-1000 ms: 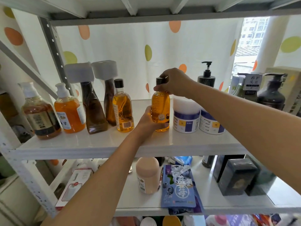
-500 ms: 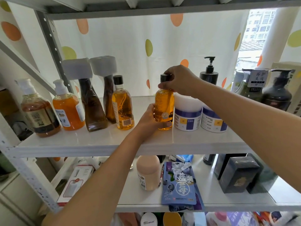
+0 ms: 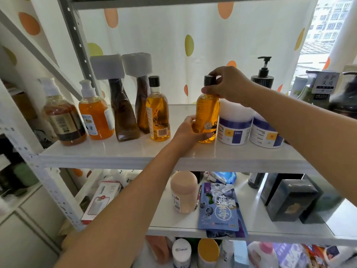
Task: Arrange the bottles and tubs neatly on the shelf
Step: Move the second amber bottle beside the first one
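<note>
An amber bottle with a black cap (image 3: 207, 111) stands upright on the white upper shelf (image 3: 135, 151). My left hand (image 3: 190, 130) grips its lower part, and my right hand (image 3: 226, 85) holds its cap and neck from above. Right beside it stand two white tubs with blue labels (image 3: 234, 126) (image 3: 265, 130), the nearer one touching or almost touching the bottle. To the left stands a row: a matching amber bottle (image 3: 158, 113), two brown bottles with white square caps (image 3: 123, 105) (image 3: 142, 97), an orange pump bottle (image 3: 96, 115) and a brownish pump bottle (image 3: 61, 117).
A black pump dispenser (image 3: 262, 74) stands behind the tubs, with dark bottles (image 3: 342, 93) at the far right. The lower shelf holds a beige jar (image 3: 183, 192), a blue pouch (image 3: 219, 207) and black boxes (image 3: 289, 200). A grey metal upright (image 3: 77, 45) rises at the back left.
Both hands have stayed on the amber bottle, which now stands closer against the white tub. The view has shifted slightly.
</note>
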{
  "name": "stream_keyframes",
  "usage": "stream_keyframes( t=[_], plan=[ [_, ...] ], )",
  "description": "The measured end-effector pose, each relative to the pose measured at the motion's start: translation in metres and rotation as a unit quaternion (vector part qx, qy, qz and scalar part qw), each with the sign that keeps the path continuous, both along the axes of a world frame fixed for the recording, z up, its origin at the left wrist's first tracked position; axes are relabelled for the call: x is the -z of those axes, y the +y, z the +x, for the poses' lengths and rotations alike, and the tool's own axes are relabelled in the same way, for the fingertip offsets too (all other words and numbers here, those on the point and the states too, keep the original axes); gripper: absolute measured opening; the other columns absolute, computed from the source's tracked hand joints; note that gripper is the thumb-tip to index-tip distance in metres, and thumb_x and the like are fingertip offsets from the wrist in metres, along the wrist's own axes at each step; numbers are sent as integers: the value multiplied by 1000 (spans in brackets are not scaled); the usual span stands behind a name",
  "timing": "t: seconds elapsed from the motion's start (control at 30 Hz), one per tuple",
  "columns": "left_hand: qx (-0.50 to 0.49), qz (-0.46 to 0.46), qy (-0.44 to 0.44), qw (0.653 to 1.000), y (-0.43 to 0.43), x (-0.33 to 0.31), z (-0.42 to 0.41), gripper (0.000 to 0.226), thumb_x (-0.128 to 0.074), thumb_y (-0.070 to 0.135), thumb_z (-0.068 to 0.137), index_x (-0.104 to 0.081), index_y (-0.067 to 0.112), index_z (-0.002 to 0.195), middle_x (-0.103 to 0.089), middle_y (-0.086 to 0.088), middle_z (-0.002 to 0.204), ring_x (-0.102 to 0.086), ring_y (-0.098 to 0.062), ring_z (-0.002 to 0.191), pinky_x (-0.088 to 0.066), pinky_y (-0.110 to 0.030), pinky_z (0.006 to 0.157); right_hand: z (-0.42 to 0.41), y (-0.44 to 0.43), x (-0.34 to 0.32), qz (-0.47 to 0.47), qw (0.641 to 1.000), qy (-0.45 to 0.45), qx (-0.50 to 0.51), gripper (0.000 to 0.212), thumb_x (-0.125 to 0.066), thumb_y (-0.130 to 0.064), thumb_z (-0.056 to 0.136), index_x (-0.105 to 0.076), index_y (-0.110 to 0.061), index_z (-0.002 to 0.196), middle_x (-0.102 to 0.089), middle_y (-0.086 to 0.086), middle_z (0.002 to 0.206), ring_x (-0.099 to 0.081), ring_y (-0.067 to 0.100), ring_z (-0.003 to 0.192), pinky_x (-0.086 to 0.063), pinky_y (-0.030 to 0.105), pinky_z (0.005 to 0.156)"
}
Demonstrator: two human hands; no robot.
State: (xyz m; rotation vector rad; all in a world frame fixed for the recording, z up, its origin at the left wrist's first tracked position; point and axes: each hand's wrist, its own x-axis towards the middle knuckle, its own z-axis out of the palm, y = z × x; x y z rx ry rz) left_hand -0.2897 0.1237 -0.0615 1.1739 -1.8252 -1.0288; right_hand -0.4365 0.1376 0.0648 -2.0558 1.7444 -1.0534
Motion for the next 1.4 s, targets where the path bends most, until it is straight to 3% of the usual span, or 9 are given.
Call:
stream_keyframes(
  t=[0.1,0.17,0.3,0.43,0.57,0.8,0.97,1.17,1.4],
  plan=[
    [-21,-25,61,998,22,3,28,73,-76,21,82,-40,13,145,-54,-4,140,-52,-17,127,-45,-35,105,9,3,-14,-34,999,-12,19,63,-79,-39,79,-54,-14,131,-66,3,114,-64,13,91,-47,13,74],
    [-65,-80,130,986,34,5,54,50,-73,17,86,-54,16,132,-64,2,127,-60,-8,115,-50,-30,100,29,4,-29,-119,992,-31,40,53,-76,-40,81,-58,-16,125,-67,-2,105,-64,6,82,-43,4,61],
    [-196,-162,174,951,39,0,96,27,-70,20,88,-59,28,112,-64,9,108,-61,-6,102,-54,-25,90,89,-7,-45,-167,984,51,-29,41,-74,-31,85,-61,-18,121,-65,-4,110,-62,10,97,-49,15,82],
    [-223,-192,151,944,27,2,110,42,-74,25,84,-50,29,119,-52,6,120,-56,-12,110,-53,-24,89,121,-27,-39,-3,973,196,-118,44,-68,-21,90,-56,-22,133,-56,-5,129,-52,12,118,-37,20,90],
    [-174,-118,133,969,18,16,111,59,-76,31,82,-43,30,130,-50,6,132,-53,-12,118,-50,-31,98,132,-33,-32,-10,967,236,-98,34,-59,-10,94,-64,-20,126,-60,0,119,-56,20,112,-39,21,91],
    [-84,-65,56,993,5,12,99,78,-78,30,80,-34,24,143,-46,3,143,-49,-15,127,-43,-26,96,133,-26,-43,-14,946,322,-29,56,-62,-54,87,-57,-19,130,-63,3,119,-58,20,99,-46,31,86],
    [-62,-49,-3,997,-12,11,87,83,-85,36,69,-40,19,137,-58,-1,128,-59,-21,114,-51,-40,96,115,-18,-46,53,965,249,-63,48,-72,-46,84,-59,-19,121,-66,5,100,-65,22,67,-56,33,64],
    [-78,-59,-5,995,-18,9,79,84,-87,37,66,-43,19,135,-59,0,128,-58,-21,115,-52,-40,96,108,-18,-42,19,965,254,-62,33,-70,-29,89,-63,-10,115,-64,1,92,-68,24,73,-58,38,73],
    [-66,-61,-3,996,-22,9,64,75,-84,37,72,-44,20,133,-61,2,125,-60,-19,111,-53,-35,91,91,-22,-36,26,967,254,-19,31,-70,-32,89,-68,-3,99,-74,12,82,-72,23,69,-61,36,73]
  ],
)
